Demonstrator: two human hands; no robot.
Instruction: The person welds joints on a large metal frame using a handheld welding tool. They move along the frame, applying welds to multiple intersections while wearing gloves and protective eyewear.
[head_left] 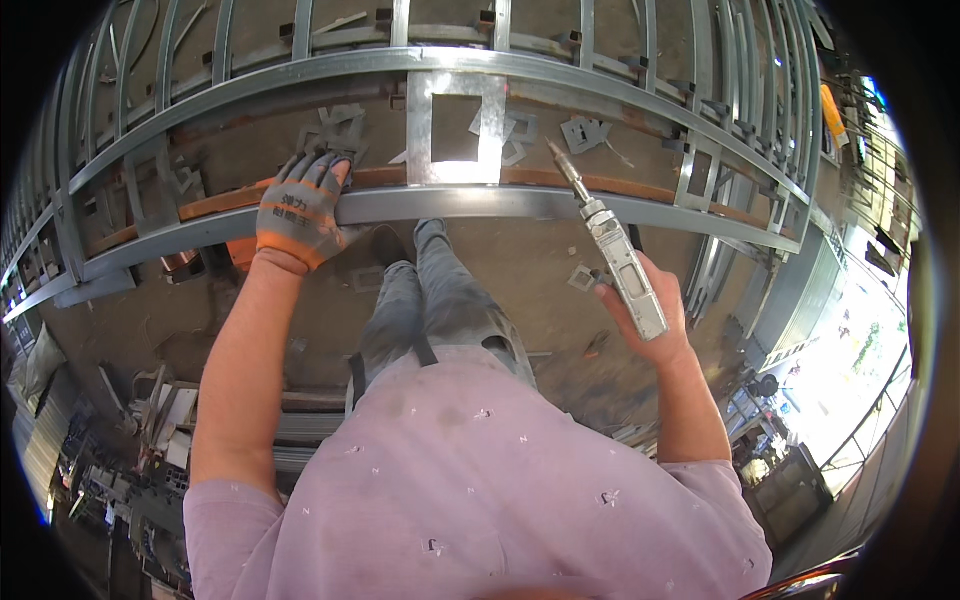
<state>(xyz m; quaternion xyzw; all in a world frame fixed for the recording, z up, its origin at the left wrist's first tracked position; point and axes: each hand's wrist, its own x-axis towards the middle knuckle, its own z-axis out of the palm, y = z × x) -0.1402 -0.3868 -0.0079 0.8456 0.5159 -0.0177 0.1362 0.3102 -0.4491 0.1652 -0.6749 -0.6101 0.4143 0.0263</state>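
My left hand [303, 208], in a grey and orange work glove, lies over the near rail of a galvanised steel frame [470, 203], its fingers bent over the rail. My bare right hand [668, 310] grips a silver handheld laser welding gun [622, 262], partly hidden behind its body. The gun's slim nozzle points up and left, apart from the frame in this view. Between the frame's two front rails, a shiny plate with a rectangular cut-out [420, 130] stands left of the nozzle. A similar plate [700, 170] sits farther right.
Beyond the front rails, upright bars [586, 35] run across the frame. A rusty beam [560, 180] passes behind the near rail. Loose square metal pieces [585, 132] lie on the floor below. Metal stock [170, 415] is piled at lower left. Long profiles [712, 275] lean at the right.
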